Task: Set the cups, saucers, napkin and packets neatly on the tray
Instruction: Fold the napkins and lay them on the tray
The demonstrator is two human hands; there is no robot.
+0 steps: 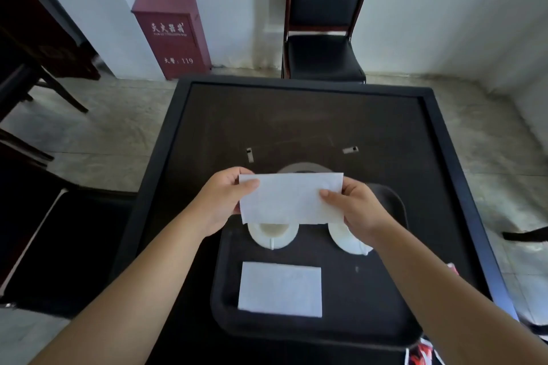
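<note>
I hold a white folded napkin [289, 198] flat in the air above the far part of the black tray [225, 299]. My left hand [226, 198] pinches its left edge and my right hand [354, 207] pinches its right edge. A second white napkin [280, 289] lies flat on the tray's near left. Two white cups on saucers stand on the tray behind it, the left one [272, 235] and the right one [348, 238], both partly hidden by the held napkin and my right hand. Two small packets lie on the table beyond the tray, at left [250, 155] and at right [350, 150].
The tray rests on a dark square table [296, 115] with a raised rim. A black chair [323, 38] stands at the far side, a red cabinet [172, 35] against the wall at left. A grey round shape [302, 168] shows behind the held napkin.
</note>
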